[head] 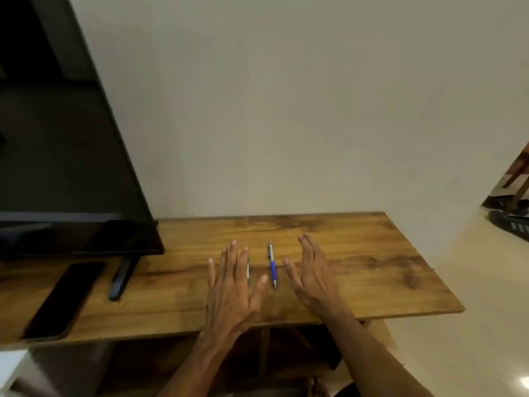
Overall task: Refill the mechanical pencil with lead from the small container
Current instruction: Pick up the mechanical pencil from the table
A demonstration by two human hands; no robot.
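Two hands, fingers released: left hand (232, 287), right hand (312, 276); one mechanical pencil (272, 266) between; one small container (248, 272).

No writing, brand or number is legible; any print on the mechanical pencil (272, 266) or small container (248, 271) is too blurred to read.

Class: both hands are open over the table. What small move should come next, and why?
Probably the right hand should pinch the blue pencil, which lies free beside it; neither hand holds anything, and the left hand is next to the slim green container.
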